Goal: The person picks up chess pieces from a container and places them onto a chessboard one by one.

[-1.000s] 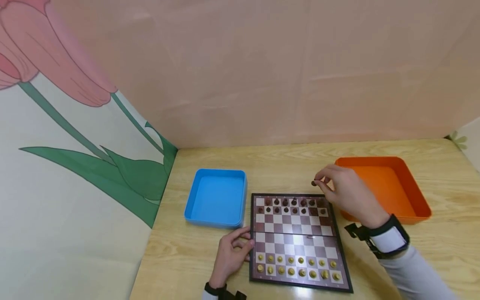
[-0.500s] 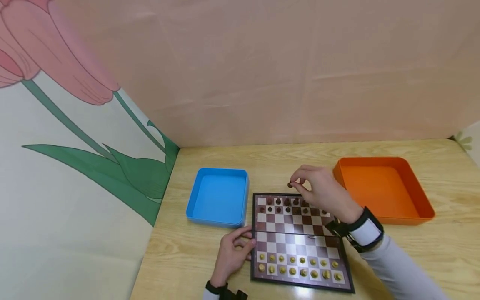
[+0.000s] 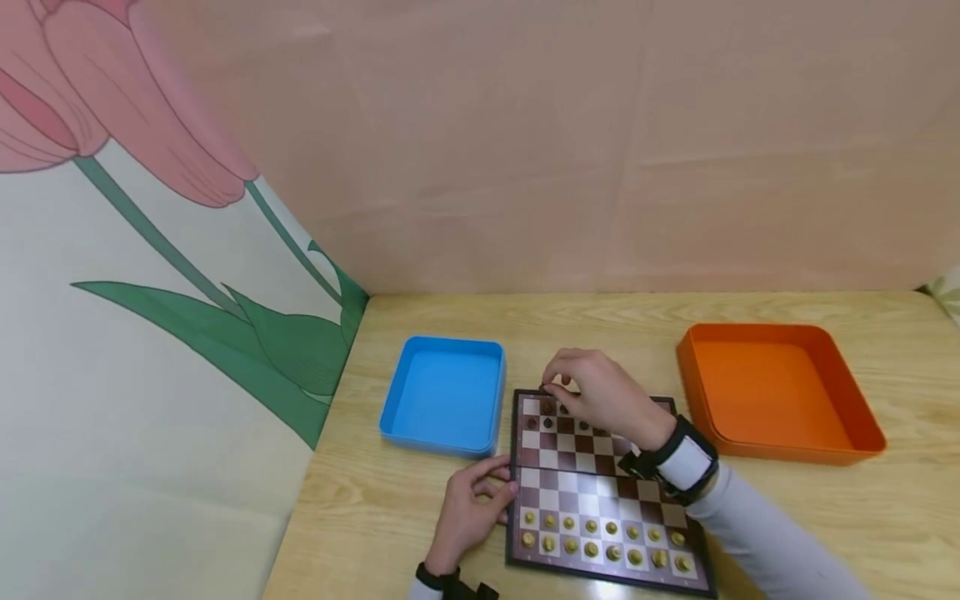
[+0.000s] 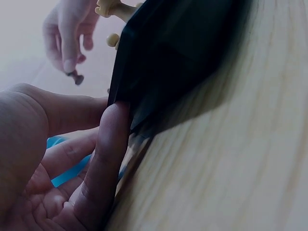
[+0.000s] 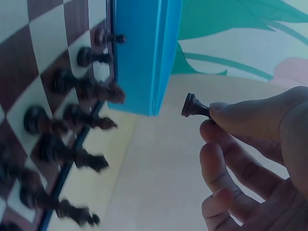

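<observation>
A small dark chess piece [image 5: 193,107] is pinched between the fingertips of the right hand [image 3: 592,393], base outward, as the right wrist view shows; it is held in the air above the far left corner of the chessboard [image 3: 600,487], beside the row of dark pieces [image 5: 72,125] standing along the board's far edge. The pinch looks light and sits high on the piece, so its base is left free; judged from this, the piece is best lowered straight down with the base kept level, so that it lands flat on one square and is not tipped against its neighbours. The neighbouring dark pieces stand close together, so the fingers should be kept narrow and brought in from above rather than from the side, and the pinch released only once the base is seated. The left hand [image 3: 468,508] rests at the left edge of the board, its fingers curled against the black rim [image 4: 144,72], which steadies the board on the tabletop [image 3: 787,517]; that pressure is best kept even, since a shift could topple the light pieces [image 3: 603,546] lined up along the near edge. A blue tray [image 3: 442,396] lies just beside the board toward the tabletop's left edge, and an orange tray [image 3: 776,392] lies apart toward the right edge.
</observation>
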Demonstrator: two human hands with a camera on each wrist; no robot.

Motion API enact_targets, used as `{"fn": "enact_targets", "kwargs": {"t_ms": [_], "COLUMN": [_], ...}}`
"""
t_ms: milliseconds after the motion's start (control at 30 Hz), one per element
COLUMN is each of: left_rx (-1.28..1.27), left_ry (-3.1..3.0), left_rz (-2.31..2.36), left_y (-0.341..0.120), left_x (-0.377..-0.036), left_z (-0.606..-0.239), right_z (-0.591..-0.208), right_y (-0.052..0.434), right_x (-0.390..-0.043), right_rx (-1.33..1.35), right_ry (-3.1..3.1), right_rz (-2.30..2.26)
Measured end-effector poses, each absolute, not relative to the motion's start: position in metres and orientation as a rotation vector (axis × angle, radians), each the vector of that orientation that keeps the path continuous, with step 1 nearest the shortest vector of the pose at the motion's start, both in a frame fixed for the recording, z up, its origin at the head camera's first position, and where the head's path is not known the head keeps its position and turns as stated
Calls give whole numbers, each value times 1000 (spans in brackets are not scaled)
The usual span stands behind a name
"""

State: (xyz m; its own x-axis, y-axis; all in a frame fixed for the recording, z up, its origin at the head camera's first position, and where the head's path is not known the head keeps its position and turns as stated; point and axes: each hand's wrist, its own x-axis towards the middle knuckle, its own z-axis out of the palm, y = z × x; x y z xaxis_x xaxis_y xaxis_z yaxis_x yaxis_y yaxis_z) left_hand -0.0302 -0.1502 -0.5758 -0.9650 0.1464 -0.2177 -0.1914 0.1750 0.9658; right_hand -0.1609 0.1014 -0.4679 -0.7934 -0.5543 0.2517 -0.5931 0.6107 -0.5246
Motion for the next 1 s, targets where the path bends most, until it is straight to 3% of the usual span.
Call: {"fn": "enact_targets", "kwargs": {"t_ms": [1000], "left_rx": [-57], "left_ry": [2195], "left_rz": [1869], "left_y": [-149], "left_x": [-30], "left_z": [-576], "right_z": [-522], "right_y": [81], "right_x": [-171], "right_rx": [1053], "right_ry": [-2851], "right_rz": [891]}}
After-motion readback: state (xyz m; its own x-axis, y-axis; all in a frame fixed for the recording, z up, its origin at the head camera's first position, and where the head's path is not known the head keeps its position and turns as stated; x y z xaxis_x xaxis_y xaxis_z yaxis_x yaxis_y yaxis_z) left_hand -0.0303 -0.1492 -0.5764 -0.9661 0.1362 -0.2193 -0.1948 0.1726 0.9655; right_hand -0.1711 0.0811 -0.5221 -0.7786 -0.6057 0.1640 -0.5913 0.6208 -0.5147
